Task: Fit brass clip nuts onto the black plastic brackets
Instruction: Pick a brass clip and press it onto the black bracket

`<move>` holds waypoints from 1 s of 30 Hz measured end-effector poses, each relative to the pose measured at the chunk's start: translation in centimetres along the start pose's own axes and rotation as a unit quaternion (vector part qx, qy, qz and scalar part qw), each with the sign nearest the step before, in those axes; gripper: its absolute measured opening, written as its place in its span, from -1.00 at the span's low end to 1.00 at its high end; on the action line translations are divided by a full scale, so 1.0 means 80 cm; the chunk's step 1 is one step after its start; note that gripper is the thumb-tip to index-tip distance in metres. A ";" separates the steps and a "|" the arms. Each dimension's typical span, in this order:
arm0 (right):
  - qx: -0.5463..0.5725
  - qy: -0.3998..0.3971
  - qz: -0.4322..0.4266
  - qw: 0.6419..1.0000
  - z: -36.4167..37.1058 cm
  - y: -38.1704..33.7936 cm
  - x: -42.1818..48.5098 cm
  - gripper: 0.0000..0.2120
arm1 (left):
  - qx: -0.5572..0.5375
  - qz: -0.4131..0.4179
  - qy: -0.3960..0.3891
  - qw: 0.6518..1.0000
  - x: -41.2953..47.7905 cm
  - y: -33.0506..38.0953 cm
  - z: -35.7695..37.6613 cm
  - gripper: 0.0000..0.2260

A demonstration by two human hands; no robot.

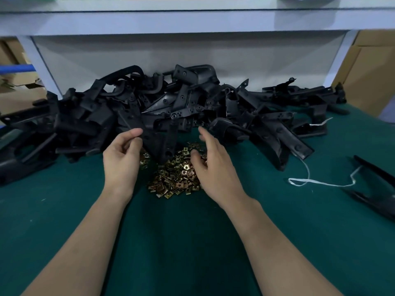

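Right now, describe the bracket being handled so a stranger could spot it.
On the green mat, find the heap of black brackets at the back. At its front edge, one bracket juts over the brass nuts; it alone is pinched by the left hand.

Bench (192,242): my work surface, covered in dark green. To my right, a white cord (320,183) lies on it in loose loops. Ahead, a white back panel (192,54) stands under a white shelf (192,20). Cardboard boxes (372,67) stand beyond the bench at right. More cardboard (15,92) and a blue bar (15,68) show at left.
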State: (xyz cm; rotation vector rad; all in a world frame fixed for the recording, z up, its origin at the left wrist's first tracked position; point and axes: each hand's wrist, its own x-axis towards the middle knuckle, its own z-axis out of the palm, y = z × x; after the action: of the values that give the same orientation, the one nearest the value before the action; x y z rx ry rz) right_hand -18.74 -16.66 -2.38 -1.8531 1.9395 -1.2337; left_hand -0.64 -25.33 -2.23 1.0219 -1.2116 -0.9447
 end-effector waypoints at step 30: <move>-0.233 0.112 -0.125 0.958 -0.027 -0.021 -0.076 -0.71 | 0.329 0.228 -0.193 0.896 -0.109 0.026 0.001 -0.77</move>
State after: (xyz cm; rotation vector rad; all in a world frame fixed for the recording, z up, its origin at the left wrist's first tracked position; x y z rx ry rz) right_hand -17.66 -10.09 -2.34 -2.3368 2.3364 -1.1682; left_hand -1.67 -16.40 -2.58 1.0095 -2.0871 -0.3584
